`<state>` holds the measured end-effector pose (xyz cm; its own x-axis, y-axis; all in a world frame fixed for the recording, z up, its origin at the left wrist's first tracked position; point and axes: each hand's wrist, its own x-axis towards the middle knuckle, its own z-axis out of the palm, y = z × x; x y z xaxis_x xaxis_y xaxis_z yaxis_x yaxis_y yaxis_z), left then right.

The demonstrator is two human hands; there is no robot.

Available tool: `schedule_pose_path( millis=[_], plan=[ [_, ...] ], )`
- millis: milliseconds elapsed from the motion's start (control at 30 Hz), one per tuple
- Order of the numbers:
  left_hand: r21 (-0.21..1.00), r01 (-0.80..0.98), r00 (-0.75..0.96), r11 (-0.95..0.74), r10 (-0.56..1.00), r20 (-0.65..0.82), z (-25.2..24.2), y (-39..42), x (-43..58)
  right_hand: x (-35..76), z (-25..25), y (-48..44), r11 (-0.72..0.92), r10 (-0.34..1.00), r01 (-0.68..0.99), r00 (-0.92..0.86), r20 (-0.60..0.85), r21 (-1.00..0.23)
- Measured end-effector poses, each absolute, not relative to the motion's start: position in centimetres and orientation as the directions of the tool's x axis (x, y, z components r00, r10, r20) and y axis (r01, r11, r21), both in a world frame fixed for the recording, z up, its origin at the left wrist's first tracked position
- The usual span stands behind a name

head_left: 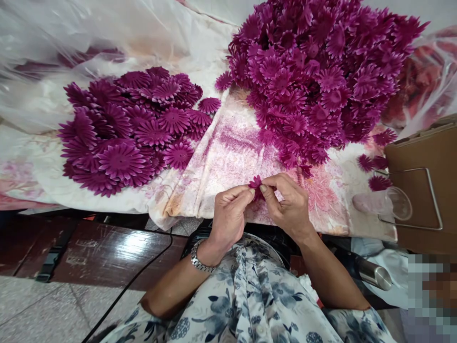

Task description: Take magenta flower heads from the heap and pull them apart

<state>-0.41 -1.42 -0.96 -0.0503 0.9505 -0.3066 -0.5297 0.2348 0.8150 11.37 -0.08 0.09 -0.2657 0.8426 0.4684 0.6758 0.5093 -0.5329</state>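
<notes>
Between my two hands, just above the front of the cloth, is a small magenta artificial flower. My left hand pinches its left side between thumb and forefinger, and a metal watch sits on that wrist. From the other side my right hand pinches it the same way; the fingertips hide much of the petals. Behind my right hand rises a large heap of cupped magenta flowers. Flatter, wider magenta flower pieces lie piled to the left.
A patterned cloth covers the table. To the right stand a cardboard box, a bent metal wire and a clear plastic cup on its side. Clear plastic sheeting lies back left. A steel flask is low right.
</notes>
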Motion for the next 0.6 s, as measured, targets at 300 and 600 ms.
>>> schedule_pose_path(
  millis=[300,600],
  plan=[
    [0.771,-0.593,-0.035,0.230,0.950,-0.311,-1.14,-1.51,-0.53,11.93,0.62,0.12,0.496,0.861,0.644,-0.275,0.429,-0.582],
    [0.784,-0.590,-0.069,0.193,0.956,-0.287,-1.65,-1.94,-0.39,11.98,0.10,0.14,0.540,0.822,0.652,-0.274,0.499,-0.533]
  ],
)
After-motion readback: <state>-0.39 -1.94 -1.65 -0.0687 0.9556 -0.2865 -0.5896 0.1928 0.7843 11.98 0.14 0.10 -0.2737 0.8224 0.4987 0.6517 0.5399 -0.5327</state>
